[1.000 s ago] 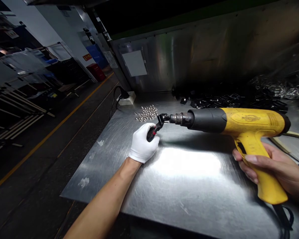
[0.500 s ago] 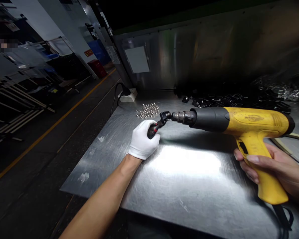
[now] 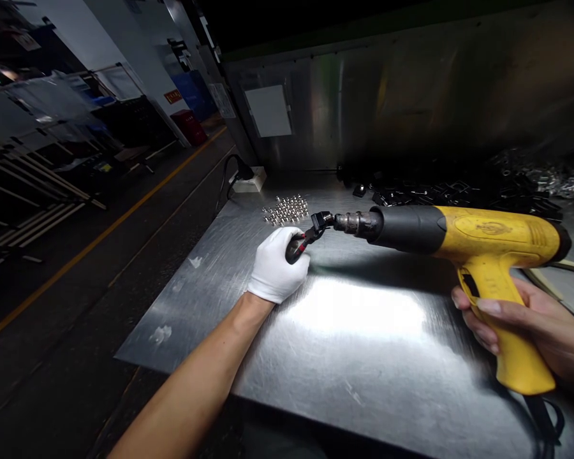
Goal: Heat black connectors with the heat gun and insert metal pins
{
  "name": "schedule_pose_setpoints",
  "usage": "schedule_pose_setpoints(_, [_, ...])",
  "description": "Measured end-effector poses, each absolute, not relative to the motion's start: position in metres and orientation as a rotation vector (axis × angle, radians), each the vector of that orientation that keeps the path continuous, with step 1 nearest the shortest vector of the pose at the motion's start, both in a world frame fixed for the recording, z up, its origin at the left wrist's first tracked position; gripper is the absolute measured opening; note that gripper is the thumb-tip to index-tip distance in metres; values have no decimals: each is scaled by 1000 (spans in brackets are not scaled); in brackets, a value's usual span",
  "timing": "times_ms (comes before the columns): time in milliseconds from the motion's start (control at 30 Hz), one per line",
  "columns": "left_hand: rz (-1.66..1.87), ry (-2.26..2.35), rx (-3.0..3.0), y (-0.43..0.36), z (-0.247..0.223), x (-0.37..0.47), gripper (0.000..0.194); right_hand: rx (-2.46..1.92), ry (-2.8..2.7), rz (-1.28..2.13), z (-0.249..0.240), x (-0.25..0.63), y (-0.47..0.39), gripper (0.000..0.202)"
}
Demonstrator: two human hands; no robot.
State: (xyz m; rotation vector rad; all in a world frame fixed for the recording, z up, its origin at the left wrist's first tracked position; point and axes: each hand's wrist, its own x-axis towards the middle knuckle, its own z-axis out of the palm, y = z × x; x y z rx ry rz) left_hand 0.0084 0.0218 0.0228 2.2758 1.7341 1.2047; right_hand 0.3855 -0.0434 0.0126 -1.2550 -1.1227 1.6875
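Note:
My left hand (image 3: 278,266), in a white glove, is wrapped round a pair of pliers (image 3: 308,238) with dark, red-marked handles. The jaws grip a small black part (image 3: 321,221) that has a shiny metal piece at its right end. Bare, my right hand (image 3: 530,319) holds a yellow heat gun (image 3: 497,231) by its handle. The gun's stepped metal nozzle (image 3: 354,223) points left, right up against the metal end of the black part; whether they touch I cannot tell.
Several small silver fittings (image 3: 287,209) lie on the metal table (image 3: 354,389) beyond my left hand. Black parts (image 3: 440,191) and clear-wrapped shiny pieces (image 3: 555,172) are heaped along the back right. A power strip (image 3: 249,180) with a black plug sits at the back left corner.
The view has shifted slightly, so the hands and tools appear a little further right. Both grips and the nozzle's place at the part look the same.

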Motion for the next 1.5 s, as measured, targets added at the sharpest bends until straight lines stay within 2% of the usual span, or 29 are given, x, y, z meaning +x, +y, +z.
schedule_pose_setpoints(633, [1251,1689,2291,21,23,10,26,-1249,-1085,1695,14,381,-44,32])
schedule_pose_setpoints(1067, [1241,1693,2292,20,24,13,27,-1196,-1142,1748,10,386,-43,22])
schedule_pose_setpoints(1500, [1238,1713,2226,18,25,18,26,-1204,-1145,1755,9,384,-42,27])
